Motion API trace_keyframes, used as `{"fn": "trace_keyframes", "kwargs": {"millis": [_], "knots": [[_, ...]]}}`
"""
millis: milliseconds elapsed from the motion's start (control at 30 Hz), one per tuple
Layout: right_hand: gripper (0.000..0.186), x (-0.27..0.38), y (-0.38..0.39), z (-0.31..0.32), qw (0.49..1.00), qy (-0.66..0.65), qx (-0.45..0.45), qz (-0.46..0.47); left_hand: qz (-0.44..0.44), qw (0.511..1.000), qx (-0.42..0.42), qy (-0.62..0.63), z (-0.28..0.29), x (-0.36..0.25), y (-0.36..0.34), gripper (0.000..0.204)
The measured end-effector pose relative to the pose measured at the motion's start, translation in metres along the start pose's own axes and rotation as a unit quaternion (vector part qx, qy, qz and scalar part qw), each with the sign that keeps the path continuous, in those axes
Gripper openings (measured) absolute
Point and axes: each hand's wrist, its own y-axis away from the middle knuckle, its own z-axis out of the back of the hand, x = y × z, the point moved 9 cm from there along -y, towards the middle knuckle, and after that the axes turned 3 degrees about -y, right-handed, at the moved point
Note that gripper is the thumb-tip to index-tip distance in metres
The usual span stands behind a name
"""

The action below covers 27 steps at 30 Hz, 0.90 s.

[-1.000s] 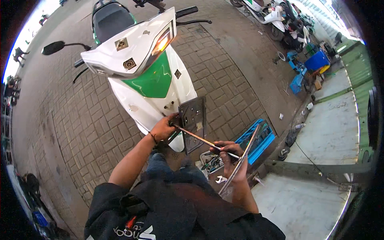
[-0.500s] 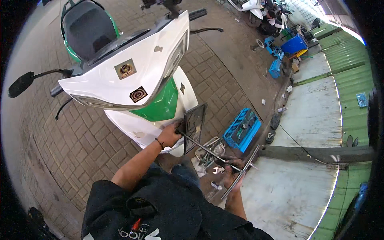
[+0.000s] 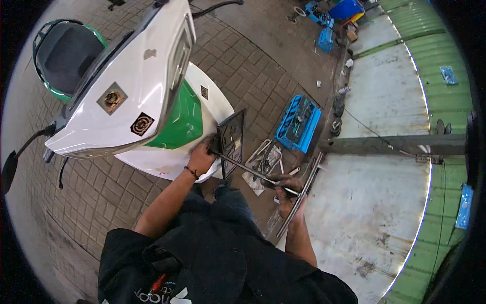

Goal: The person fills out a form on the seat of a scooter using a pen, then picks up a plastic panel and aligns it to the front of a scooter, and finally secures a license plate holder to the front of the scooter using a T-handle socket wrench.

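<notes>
My left hand (image 3: 201, 159) is closed around the end of a long thin T-shaped metal bar (image 3: 243, 167), beside the dark rectangular plate (image 3: 233, 136) on the scooter's front. Farther right, my right hand (image 3: 286, 196) grips the same bar where its shaft meets a long crosspiece. The crosspiece looks like two rods side by side. My fingers hide both ends of the shaft, so I cannot tell whether its left end touches the scooter. The white and green scooter (image 3: 177, 126) stands to the left, its front panel close to my left hand.
A blue toolbox (image 3: 298, 124) with tools in it stands beyond my right hand. Several tools lie in a tray (image 3: 268, 157) on the ground beside it. A white and green metal wall (image 3: 374, 213) runs along the right. Blue containers (image 3: 326, 38) stand farther off.
My view has shifted, so the scooter and toolbox sit farther left and higher in the picture. Both hands keep their hold on the bar, with little change between them.
</notes>
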Motion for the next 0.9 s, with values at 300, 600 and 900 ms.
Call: {"fn": "trace_keyframes", "kwargs": {"millis": [300, 600, 900], "knots": [[0.012, 0.005, -0.011, -0.005, 0.998, -0.043, 0.045, 0.017, 0.048, 0.987, -0.086, -0.13, 0.003, 0.002, 0.012, 0.044], [0.01, -0.001, -0.024, 0.004, 0.996, -0.06, 0.067, -0.003, 0.03, 0.974, -0.201, -0.099, 0.008, -0.029, 0.023, 0.038], [0.012, 0.011, -0.016, 0.007, 0.987, 0.076, 0.127, 0.057, 0.045, 0.972, -0.168, -0.157, 0.006, -0.032, 0.023, 0.034]]}}
